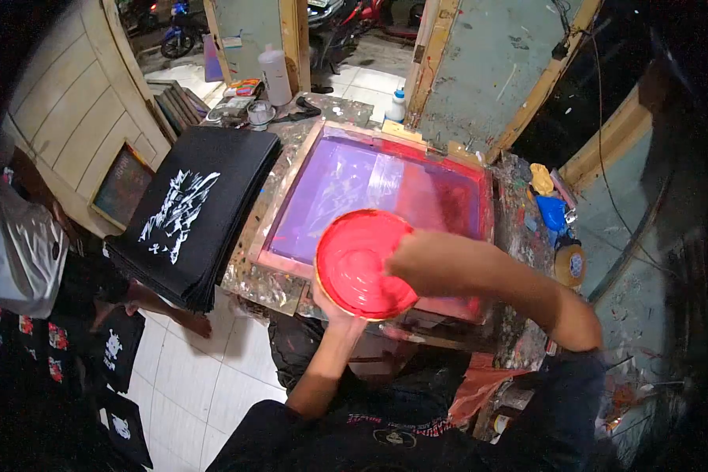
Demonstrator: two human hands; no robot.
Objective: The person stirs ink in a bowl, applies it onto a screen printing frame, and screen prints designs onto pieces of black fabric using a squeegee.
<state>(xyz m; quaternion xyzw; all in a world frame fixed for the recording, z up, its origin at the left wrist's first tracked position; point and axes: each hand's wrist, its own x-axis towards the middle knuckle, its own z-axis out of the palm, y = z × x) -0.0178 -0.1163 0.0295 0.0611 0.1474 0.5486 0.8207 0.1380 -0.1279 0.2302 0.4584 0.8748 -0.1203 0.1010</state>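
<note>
My left hand (334, 308) grips a round tub of red ink (354, 271) from below and tilts its mouth towards me. My right hand (409, 263) reaches over the tub's right rim. Its fingers are at the thick ink and are not clear, so whether they hold a tool cannot be made out. Beneath and behind the tub lies a wooden-framed printing screen (291, 189). The screen's mesh looks purple, with a pale design on the left and red ink over the right part.
Left of the screen lies a stack of black printed fabric pieces (185, 197). A bottle (274, 77) and small cup stand behind. Tape (569, 266) and a blue object (552, 212) sit at the right edge. Another person (27, 236) is at the left, near more printed pieces.
</note>
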